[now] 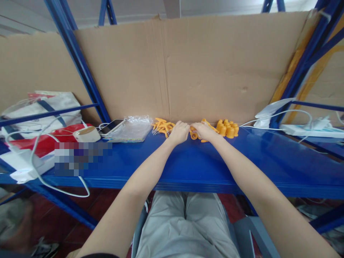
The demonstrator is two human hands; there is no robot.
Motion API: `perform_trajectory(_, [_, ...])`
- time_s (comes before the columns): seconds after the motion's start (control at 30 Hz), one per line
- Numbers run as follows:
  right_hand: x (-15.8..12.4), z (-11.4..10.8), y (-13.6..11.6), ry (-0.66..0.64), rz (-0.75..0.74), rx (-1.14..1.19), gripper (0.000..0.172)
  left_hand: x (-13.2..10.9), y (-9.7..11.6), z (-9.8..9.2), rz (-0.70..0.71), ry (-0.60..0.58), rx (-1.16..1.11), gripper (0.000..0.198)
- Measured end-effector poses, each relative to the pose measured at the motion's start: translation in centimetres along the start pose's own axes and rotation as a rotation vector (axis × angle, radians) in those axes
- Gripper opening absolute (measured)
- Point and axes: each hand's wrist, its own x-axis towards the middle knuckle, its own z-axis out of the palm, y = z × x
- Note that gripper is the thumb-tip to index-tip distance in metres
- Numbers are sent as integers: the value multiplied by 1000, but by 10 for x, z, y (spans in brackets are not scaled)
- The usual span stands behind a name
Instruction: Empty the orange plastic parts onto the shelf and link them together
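Both arms stretch forward to the back of the blue shelf, where the hands are close together. My left hand is closed, its fingers curled down; whatever they grip is hidden. It sits beside a pile of orange plastic pieces with small metal chains. My right hand is also closed, fingers bent over. A round orange piece with a ring-like opening shows just under its fingertips, and more orange parts lie behind and below it. To its right stands a cluster of orange cup-shaped pieces.
A cardboard panel closes off the back. Left of the orange pile lie a clear plastic bag and a phone. White chargers and cables hang over the front edge. A power strip lies at right, near blue posts.
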Motion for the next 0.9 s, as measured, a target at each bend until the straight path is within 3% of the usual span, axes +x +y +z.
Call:
perform_trajectory(0.37, [2,-8,-7,167,-1,-78,30,3,-4,-6,-1,52,42,27])
perform_trajectory(0.57, [2,-5,-3,271,-53,-117,34,7,1,-11,-90,48,18,26])
perform_trajectory(0.9, [3,-4,-1,273,-50,-155,29,12,9,-21,-258,-41,-136,25])
